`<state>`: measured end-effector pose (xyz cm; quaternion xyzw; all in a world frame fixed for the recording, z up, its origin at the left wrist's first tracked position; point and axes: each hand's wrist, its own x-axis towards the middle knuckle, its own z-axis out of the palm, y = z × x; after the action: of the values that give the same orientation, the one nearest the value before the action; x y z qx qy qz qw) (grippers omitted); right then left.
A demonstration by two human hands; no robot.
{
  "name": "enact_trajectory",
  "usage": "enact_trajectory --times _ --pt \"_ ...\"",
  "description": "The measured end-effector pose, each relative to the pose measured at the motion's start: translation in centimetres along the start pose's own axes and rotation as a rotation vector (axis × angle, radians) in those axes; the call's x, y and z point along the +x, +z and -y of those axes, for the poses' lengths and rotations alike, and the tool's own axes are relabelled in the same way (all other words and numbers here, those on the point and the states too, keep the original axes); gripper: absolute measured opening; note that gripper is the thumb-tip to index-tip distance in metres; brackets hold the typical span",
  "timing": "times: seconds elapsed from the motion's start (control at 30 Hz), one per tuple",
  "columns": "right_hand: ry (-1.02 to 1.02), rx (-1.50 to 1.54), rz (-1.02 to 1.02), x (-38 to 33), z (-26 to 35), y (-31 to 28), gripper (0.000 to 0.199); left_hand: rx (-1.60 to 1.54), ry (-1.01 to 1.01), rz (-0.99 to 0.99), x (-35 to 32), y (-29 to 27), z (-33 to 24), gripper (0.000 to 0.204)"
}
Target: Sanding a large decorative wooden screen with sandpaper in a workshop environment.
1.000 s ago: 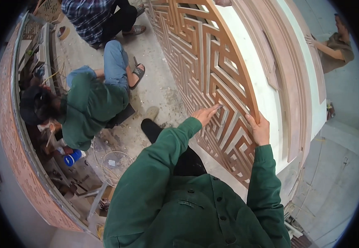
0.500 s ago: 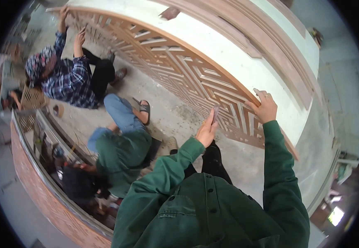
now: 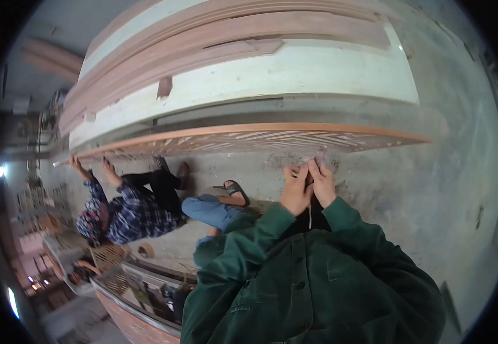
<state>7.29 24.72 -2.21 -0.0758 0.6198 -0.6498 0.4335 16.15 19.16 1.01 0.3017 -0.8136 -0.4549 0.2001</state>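
My left hand [image 3: 296, 188] and my right hand [image 3: 322, 180] are together in front of my body, fingers closed and touching. Between them is a small pinkish piece of sandpaper [image 3: 321, 153], blurred and partly covered by the fingers. Just beyond my hands, a brown wooden lattice panel [image 3: 295, 127] stands on edge, seen almost from straight above. Neither hand visibly touches it. At the panel's far left end, a person in a checked shirt [image 3: 140, 209] squats with both hands [image 3: 76, 166] at its edge.
Beyond the panel is a white-topped table [image 3: 352, 74] bearing long pinkish boards [image 3: 295, 28] and a small block [image 3: 165, 87]. Left of me another person [image 3: 217, 212] in jeans and green sits low. A bin-like wooden box [image 3: 137, 318] with tools stands at lower left.
My right hand has left the panel's top edge and joined my left hand at the sandpaper. The view has turned, and the panel now shows nearly edge-on, with a gap to the table.
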Motion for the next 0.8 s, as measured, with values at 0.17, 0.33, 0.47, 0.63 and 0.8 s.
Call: enact_trajectory --times 0.17,0.33,0.47,0.63,0.8 --pt "0.31 -0.084 0.115 0.1 -4.6 -2.5 0.026 0.548 0.176 -0.218 8.5 -9.4 1.4 0.026" --pt "0.468 -0.012 0.085 3.8 -11.6 1.4 0.028 0.736 0.012 -0.049 14.9 -12.5 9.5 0.038" --pt "0.299 -0.004 -0.066 6.4 -11.0 2.6 0.029 0.691 -0.35 0.049 17.0 -11.0 8.7 0.059" --pt "0.072 -0.223 -0.233 9.0 -13.4 4.9 0.026 0.678 -0.363 0.111 17.1 -11.5 8.8 0.063" --pt "0.126 -0.226 -0.359 10.4 -11.8 5.5 0.024 0.594 -0.405 0.058 16.7 -10.1 7.2 0.063"
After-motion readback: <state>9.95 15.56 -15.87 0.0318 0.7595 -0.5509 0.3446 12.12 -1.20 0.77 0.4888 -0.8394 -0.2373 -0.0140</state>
